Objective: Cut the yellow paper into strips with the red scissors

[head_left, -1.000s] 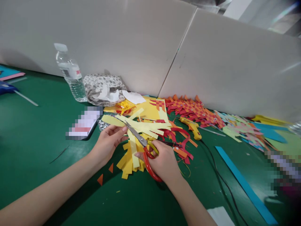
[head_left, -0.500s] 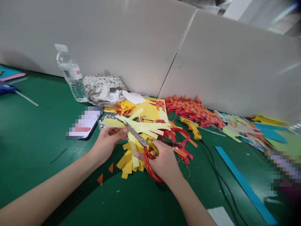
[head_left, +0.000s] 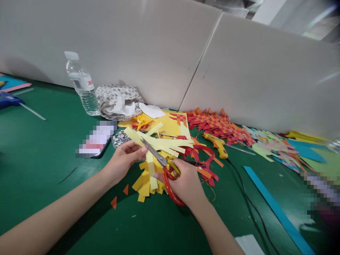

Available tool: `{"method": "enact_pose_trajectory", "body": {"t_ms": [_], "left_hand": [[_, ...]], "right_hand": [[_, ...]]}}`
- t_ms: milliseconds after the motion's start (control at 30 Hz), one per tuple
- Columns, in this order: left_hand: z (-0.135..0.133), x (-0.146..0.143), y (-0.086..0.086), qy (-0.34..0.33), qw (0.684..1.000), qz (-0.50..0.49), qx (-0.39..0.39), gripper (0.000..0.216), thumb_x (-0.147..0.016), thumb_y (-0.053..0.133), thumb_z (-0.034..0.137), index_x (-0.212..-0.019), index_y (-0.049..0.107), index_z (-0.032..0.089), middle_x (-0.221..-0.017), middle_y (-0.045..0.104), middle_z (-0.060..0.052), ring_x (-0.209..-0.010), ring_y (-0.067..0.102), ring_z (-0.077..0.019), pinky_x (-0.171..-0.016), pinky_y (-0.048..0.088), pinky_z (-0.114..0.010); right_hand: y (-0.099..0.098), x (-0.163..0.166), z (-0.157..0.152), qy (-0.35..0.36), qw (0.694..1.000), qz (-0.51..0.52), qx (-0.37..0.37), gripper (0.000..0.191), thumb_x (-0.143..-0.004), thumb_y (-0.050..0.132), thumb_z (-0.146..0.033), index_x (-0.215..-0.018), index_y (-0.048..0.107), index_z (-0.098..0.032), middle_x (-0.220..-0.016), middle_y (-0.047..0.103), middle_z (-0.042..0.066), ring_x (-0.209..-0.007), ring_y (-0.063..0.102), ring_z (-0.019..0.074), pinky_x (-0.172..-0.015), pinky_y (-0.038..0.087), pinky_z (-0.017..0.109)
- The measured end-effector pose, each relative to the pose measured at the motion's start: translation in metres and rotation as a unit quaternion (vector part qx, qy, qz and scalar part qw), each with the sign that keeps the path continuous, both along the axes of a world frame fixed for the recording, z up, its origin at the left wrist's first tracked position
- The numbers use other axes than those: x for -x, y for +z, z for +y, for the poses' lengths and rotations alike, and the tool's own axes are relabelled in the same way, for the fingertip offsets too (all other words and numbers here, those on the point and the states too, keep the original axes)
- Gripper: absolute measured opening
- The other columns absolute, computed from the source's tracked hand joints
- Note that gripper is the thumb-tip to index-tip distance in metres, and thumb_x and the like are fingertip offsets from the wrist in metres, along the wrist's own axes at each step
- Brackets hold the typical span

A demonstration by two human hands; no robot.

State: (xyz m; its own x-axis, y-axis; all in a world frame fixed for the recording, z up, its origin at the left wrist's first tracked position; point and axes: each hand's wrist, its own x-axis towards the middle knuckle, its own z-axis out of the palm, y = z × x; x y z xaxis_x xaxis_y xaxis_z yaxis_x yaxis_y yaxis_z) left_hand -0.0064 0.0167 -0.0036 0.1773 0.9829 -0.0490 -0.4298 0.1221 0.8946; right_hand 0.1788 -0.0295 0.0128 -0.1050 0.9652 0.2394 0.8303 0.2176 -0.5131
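My right hand (head_left: 186,180) is closed round the red and yellow handles of a pair of scissors (head_left: 156,154), whose blades point up and left. The blade tips meet a pale yellow paper strip (head_left: 134,135), pinched near its lower edge between the thumb and fingers of my left hand (head_left: 127,156). Other pale yellow strips (head_left: 170,143) fan out behind the blades. Beneath the hands lies a pile of darker yellow paper strips (head_left: 143,184). Left of it are two small orange paper triangles (head_left: 114,202).
At the left are a phone (head_left: 98,140) and a water bottle (head_left: 85,88). A patterned cloth pouch (head_left: 119,99) sits against the wall. Woven red and orange paper fish (head_left: 212,122), a yellow glue gun (head_left: 216,144) with its cord, and a blue strip (head_left: 276,207) lie to the right.
The left end of the pale yellow strip has swung upward in my left hand, uncovering more of the bag of small round pieces behind it. My right hand and the scissors are nearly still.
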Motion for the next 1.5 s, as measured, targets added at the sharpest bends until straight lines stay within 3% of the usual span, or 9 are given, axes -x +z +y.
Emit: {"method": "enact_pose_trajectory", "body": {"t_ms": [133,233,333,433,533,600,1067,1300,1500], "left_hand": [[-0.003,-0.003,0.0,-0.035,0.999,0.02,0.032,0.01,-0.063,0.077,0.021,-0.067,0.068,0.018,-0.065,0.065,0.002,-0.059,0.058,-0.0072,-0.059,0.048,-0.017],[-0.005,-0.006,0.0,-0.056,0.996,0.034,0.059,0.013,-0.062,0.078,0.022,-0.064,0.066,0.017,-0.064,0.064,0.002,-0.057,0.058,-0.0078,-0.058,0.049,-0.018],[-0.007,-0.009,-0.001,-0.068,0.994,0.043,0.073,0.015,-0.061,0.077,0.022,-0.064,0.064,0.017,-0.062,0.061,0.003,-0.056,0.057,-0.0084,-0.056,0.049,-0.019],[-0.009,-0.012,-0.003,-0.079,0.99,0.063,0.097,0.017,-0.06,0.077,0.021,-0.065,0.062,0.017,-0.063,0.059,0.002,-0.054,0.055,-0.008,-0.053,0.048,-0.018],[-0.01,-0.014,-0.005,-0.077,0.988,0.081,0.111,0.018,-0.058,0.077,0.02,-0.068,0.062,0.017,-0.065,0.059,0.002,-0.053,0.054,-0.0074,-0.051,0.047,-0.017],[-0.01,-0.014,-0.007,-0.077,0.987,0.087,0.109,0.019,-0.057,0.077,0.018,-0.07,0.063,0.017,-0.066,0.059,0.002,-0.053,0.055,-0.0074,-0.051,0.046,-0.016],[-0.017,-0.019,-0.001,-0.073,0.987,0.104,0.098,0.017,-0.06,0.076,0.028,-0.068,0.064,0.018,-0.065,0.06,0.0,-0.055,0.057,-0.0105,-0.05,0.048,-0.018],[-0.013,-0.014,0.003,-0.053,0.989,0.111,0.081,0.02,-0.068,0.069,0.036,-0.066,0.064,0.017,-0.063,0.059,-0.001,-0.055,0.055,-0.0097,-0.051,0.048,-0.019],[-0.007,-0.008,0.002,-0.028,0.992,0.095,0.073,0.016,-0.067,0.071,0.032,-0.069,0.066,0.017,-0.067,0.058,-0.001,-0.065,0.057,-0.0126,-0.052,0.049,-0.02]], "right_hand": [[0.001,0.0,0.001,-0.005,0.998,0.065,0.014,0.038,-0.065,0.065,-0.043,-0.057,0.035,-0.021,-0.053,0.038,-0.006,-0.049,0.034,0.0093,-0.046,0.03,0.022],[0.0,-0.001,0.003,-0.042,0.981,0.172,0.079,0.038,-0.064,0.067,-0.042,-0.058,0.037,-0.021,-0.052,0.033,-0.008,-0.047,0.03,0.0077,-0.043,0.028,0.02],[0.0,-0.001,0.005,-0.046,0.936,0.31,0.16,0.034,-0.064,0.069,-0.043,-0.065,0.044,-0.02,-0.054,0.041,-0.006,-0.048,0.038,0.0087,-0.043,0.034,0.021],[0.002,0.004,0.005,-0.003,0.872,0.44,0.215,0.039,-0.059,0.074,-0.042,-0.069,0.043,-0.021,-0.061,0.053,-0.004,-0.053,0.05,0.0116,-0.053,0.044,0.025],[0.003,0.008,0.004,0.015,0.822,0.511,0.252,0.045,-0.053,0.079,-0.037,-0.067,0.039,-0.021,-0.064,0.057,-0.004,-0.057,0.055,0.012,-0.062,0.047,0.028],[0.001,0.009,0.004,0.011,0.809,0.526,0.263,0.047,-0.05,0.081,-0.033,-0.067,0.038,-0.021,-0.062,0.057,-0.005,-0.058,0.056,0.0111,-0.064,0.047,0.028],[-0.002,0.008,0.005,-0.008,0.823,0.506,0.257,0.044,-0.049,0.079,-0.028,-0.066,0.039,-0.021,-0.059,0.055,-0.007,-0.056,0.054,0.0102,-0.062,0.045,0.027],[-0.001,0.005,0.004,0.017,0.812,0.498,0.304,0.041,-0.05,0.079,-0.019,-0.065,0.04,-0.019,-0.056,0.054,-0.008,-0.051,0.051,0.0079,-0.059,0.044,0.025],[0.001,0.004,0.003,0.029,0.812,0.486,0.322,0.041,-0.051,0.079,-0.02,-0.066,0.041,-0.019,-0.057,0.057,-0.007,-0.051,0.054,0.0076,-0.056,0.044,0.022]]}}
